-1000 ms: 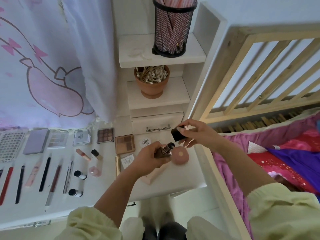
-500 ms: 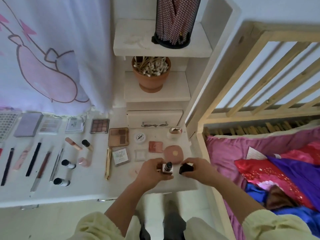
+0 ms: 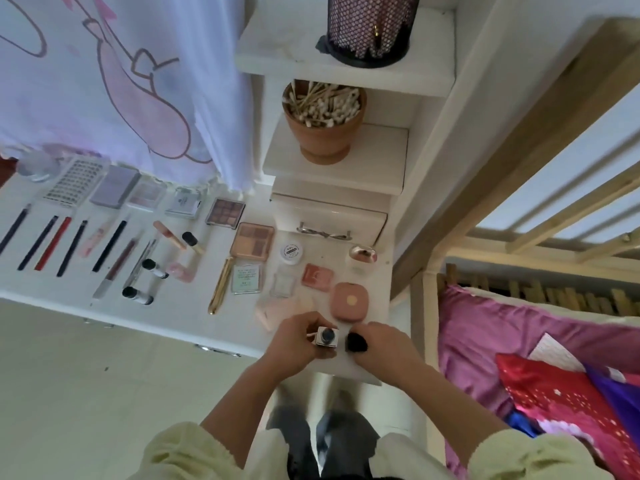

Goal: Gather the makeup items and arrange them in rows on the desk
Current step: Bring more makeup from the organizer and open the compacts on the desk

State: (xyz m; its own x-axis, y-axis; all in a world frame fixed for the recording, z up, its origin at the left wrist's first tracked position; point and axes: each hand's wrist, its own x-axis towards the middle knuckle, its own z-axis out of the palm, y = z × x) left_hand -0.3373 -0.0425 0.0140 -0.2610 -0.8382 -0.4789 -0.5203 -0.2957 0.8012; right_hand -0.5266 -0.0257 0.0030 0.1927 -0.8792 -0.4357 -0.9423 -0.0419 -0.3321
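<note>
Where: the small uncapped bottle is upright at the near edge of the desk, just before the pink compact
Left: the left hand curls round its sides
Right: the right hand pinches the black cap, just beside
Handling: probably light, rigid, slick (maybe glass, breakable); grip the body, keep upright

Single head-worn wide-angle view, steeply downward, close over the desk.

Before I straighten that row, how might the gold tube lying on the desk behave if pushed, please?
The gold tube looks round and slim, so it would probably roll. Its glossy finish may feel slippery. One end lies near the desk edge, so it could fall.
</note>
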